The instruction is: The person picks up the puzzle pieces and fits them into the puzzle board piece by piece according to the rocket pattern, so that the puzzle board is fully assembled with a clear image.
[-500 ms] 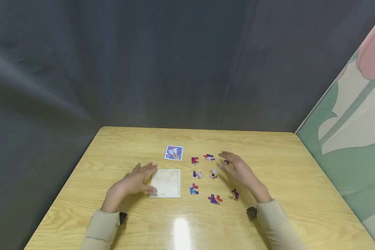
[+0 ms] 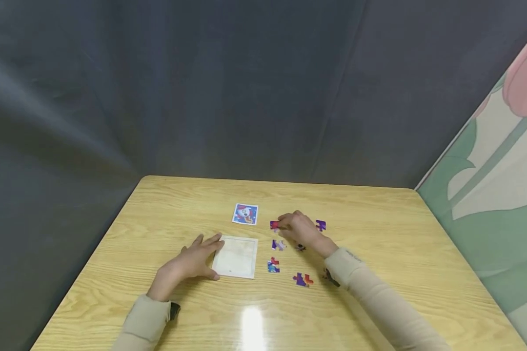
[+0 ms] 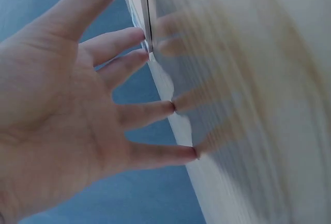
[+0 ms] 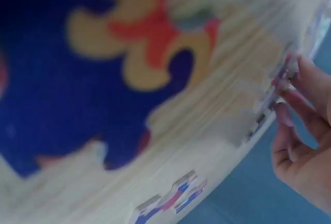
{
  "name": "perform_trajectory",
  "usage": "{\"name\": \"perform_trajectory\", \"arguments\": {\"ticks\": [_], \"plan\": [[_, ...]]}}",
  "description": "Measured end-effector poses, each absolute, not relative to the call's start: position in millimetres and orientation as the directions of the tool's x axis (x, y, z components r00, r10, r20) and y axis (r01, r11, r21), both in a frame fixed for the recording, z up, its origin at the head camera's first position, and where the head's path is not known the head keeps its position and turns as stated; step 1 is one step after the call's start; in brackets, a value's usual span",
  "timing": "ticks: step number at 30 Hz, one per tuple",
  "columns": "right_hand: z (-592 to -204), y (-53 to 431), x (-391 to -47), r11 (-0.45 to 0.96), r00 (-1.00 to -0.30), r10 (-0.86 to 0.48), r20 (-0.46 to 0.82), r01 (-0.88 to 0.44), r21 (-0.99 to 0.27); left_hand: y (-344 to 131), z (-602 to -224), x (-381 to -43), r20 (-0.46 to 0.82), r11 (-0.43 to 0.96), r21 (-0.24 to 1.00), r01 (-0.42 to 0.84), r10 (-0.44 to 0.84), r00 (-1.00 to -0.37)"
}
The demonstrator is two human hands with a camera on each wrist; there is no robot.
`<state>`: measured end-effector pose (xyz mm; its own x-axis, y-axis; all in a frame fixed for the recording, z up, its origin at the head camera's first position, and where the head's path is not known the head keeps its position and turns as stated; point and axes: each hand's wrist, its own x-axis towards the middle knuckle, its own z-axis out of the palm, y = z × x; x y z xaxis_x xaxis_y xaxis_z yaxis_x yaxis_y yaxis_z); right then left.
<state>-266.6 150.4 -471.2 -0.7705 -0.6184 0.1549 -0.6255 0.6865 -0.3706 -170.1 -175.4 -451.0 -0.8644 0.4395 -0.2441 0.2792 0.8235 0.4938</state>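
From over the head, the left hand (image 2: 191, 263) spreads at the square tray's left edge, fingers apart, gripping nothing. The tray (image 2: 236, 258), pale and flat with a thin raised rim, sits centre-frame, sides nearly square to the table (image 2: 180, 195). The right hand (image 2: 305, 229) bends down, right of centre, over the red piece (image 2: 274, 224); the purple-and-orange piece (image 2: 303, 280), below, lies lengthwise left to right, and the red-and-blue piece (image 2: 273, 264) stands lengthwise up the frame.

From the left wrist, fingertips meet their reflections on glossy, grained wood.

From the right wrist, a blurred navy-and-yellow piece (image 4: 51, 100) fills the upper left, its edges curvy; fingertips gather at interlocking-cut pieces on the right, though whether they clamp one I can't tell.
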Motion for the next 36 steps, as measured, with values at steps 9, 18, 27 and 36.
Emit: {"name": "perform_trajectory", "arguments": {"ticks": [9, 18, 27, 36], "plan": [[-478, 146, -268, 0.619, -0.661, -0.683, 0.311, -0.749, -0.236, -182, -452, -178, -0.220, 0.801, 0.500, 0.329, 0.485, -0.846], [-478, 143, -271, 0.560, -0.581, -0.703, 0.410, -0.808, -0.185, -176, -447, -178, -0.237, 0.805, 0.519, 0.288, 0.459, -0.856], [-462, 63, -230, 0.404, -0.425, -0.830, 0.362, -0.905, -0.136, -171, -444, -172, -0.243, 0.831, 0.494, 0.256, 0.415, -0.877], [-466, 33, -220, 0.515, -0.501, -0.838, 0.218, -0.857, 0.009, -167, -447, -170, -0.246, 0.838, 0.480, 0.261, 0.414, -0.877]]}}
